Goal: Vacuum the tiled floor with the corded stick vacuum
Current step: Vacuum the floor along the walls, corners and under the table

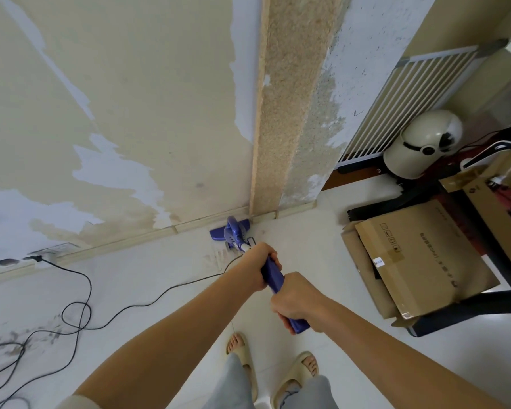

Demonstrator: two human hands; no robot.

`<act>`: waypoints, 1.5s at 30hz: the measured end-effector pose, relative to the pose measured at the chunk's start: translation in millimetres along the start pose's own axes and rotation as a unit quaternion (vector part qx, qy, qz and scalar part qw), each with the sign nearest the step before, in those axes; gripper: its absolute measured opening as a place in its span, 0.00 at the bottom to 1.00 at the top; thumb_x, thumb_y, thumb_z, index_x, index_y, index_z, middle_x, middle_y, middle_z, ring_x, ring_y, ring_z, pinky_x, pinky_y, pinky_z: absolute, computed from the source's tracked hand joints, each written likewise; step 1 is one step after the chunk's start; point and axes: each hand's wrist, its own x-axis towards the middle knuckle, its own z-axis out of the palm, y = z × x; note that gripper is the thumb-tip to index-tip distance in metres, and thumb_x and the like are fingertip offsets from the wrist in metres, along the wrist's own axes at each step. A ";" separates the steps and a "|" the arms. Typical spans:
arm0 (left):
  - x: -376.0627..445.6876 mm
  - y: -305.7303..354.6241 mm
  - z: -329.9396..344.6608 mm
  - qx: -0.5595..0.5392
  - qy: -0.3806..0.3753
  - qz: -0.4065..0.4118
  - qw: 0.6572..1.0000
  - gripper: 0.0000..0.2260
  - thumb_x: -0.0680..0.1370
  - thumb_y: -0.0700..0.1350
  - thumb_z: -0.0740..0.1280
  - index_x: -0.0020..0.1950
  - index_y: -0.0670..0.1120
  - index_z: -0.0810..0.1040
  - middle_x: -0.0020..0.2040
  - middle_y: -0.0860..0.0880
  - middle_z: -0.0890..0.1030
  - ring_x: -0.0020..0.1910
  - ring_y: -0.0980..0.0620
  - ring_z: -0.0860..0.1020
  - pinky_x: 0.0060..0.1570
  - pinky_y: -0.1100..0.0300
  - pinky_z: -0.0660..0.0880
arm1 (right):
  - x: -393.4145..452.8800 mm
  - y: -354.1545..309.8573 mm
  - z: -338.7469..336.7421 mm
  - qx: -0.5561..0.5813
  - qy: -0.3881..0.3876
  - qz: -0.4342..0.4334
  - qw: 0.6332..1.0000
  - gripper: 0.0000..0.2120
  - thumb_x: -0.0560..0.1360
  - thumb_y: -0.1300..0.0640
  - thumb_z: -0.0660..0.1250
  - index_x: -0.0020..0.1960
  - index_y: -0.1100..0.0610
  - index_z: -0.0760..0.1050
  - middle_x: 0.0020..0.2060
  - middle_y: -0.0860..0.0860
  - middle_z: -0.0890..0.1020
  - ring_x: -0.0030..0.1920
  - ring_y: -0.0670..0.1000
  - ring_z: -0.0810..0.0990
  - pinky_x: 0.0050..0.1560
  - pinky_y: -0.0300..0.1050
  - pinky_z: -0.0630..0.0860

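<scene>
Both hands grip the blue handle (pixel 273 278) of the stick vacuum (pixel 233 233): the left hand (pixel 258 268) higher up, fingers (pixel 273 258) curled round it, the right hand (pixel 297 301) lower, its fingers wrapped underneath and mostly hidden. The hands cover much of the handle. Beyond the left fingers, the vacuum's head meets the skirting board (pixel 160 233) on the tiled floor (pixel 165 302). Its black cord (pixel 80 314) loops away left, partly cut off by the frame edge.

One vacuum (pixel 236 233), one cord (pixel 80 293), two cardboard boxes (pixel 422 261), one helmet (pixel 422 143), two slippers (pixel 295 376)
</scene>
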 end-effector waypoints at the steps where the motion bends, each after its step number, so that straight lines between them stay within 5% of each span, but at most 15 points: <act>1: -2.3 -0.4 -0.6 -0.004 -0.003 -0.003 1.000 0.10 0.76 0.33 0.59 0.36 0.44 0.68 0.24 0.49 0.68 0.26 0.53 0.66 0.30 0.64 0.68 | -2.8 -0.6 -1.1 -0.002 -0.002 -0.003 1.000 0.12 0.73 0.68 0.59 0.56 0.63 0.68 0.28 0.54 0.73 0.13 0.44 0.69 0.20 0.34 0.68; 12: 11.4 20.6 -4.8 0.032 0.001 0.017 0.999 0.10 0.75 0.33 0.59 0.35 0.43 0.68 0.20 0.49 0.69 0.26 0.52 0.68 0.31 0.62 0.68 | 14.0 -18.2 1.7 0.009 0.019 0.002 1.000 0.11 0.72 0.69 0.60 0.54 0.63 0.70 0.23 0.53 0.73 0.13 0.44 0.69 0.20 0.34 0.68; 18: 19.0 24.5 -0.4 0.045 0.000 0.027 0.999 0.11 0.75 0.33 0.59 0.34 0.43 0.67 0.20 0.49 0.69 0.27 0.52 0.68 0.32 0.62 0.68 | 20.6 -17.8 -6.0 0.010 0.023 0.003 1.000 0.10 0.71 0.69 0.58 0.52 0.63 0.68 0.11 0.47 0.69 0.13 0.45 0.68 0.19 0.32 0.67; 24: 15.6 -12.9 21.6 0.062 0.009 0.029 0.998 0.11 0.75 0.33 0.58 0.34 0.43 0.66 0.19 0.48 0.69 0.27 0.50 0.68 0.32 0.60 0.68 | 7.0 22.7 -12.9 0.001 0.021 -0.005 1.000 0.08 0.71 0.69 0.57 0.50 0.63 0.68 0.20 0.53 0.73 0.13 0.46 0.68 0.20 0.34 0.67; 27: 7.4 -34.1 35.1 0.054 0.007 0.028 0.998 0.11 0.75 0.33 0.58 0.34 0.43 0.66 0.20 0.48 0.68 0.27 0.51 0.68 0.31 0.61 0.68 | -4.3 45.1 -21.1 -0.005 0.015 -0.009 1.000 0.09 0.71 0.69 0.58 0.51 0.64 0.69 0.15 0.50 0.71 0.13 0.46 0.69 0.21 0.35 0.68; 33: -12.0 -75.5 77.9 0.054 -0.003 0.025 0.998 0.13 0.74 0.32 0.57 0.31 0.43 0.66 0.19 0.48 0.69 0.27 0.51 0.68 0.32 0.61 0.68 | -33.1 94.8 -48.3 -0.004 0.028 -0.015 0.999 0.11 0.73 0.67 0.61 0.55 0.63 0.70 0.27 0.53 0.75 0.16 0.45 0.70 0.22 0.37 0.70; 45: -24.7 -120.1 158.0 0.084 -0.014 0.004 0.996 0.11 0.74 0.32 0.59 0.33 0.43 0.67 0.21 0.48 0.69 0.26 0.52 0.69 0.29 0.62 0.69 | -58.4 164.8 -100.5 0.070 0.037 -0.030 0.996 0.13 0.74 0.65 0.65 0.57 0.62 0.70 0.30 0.53 0.76 0.19 0.45 0.73 0.25 0.36 0.72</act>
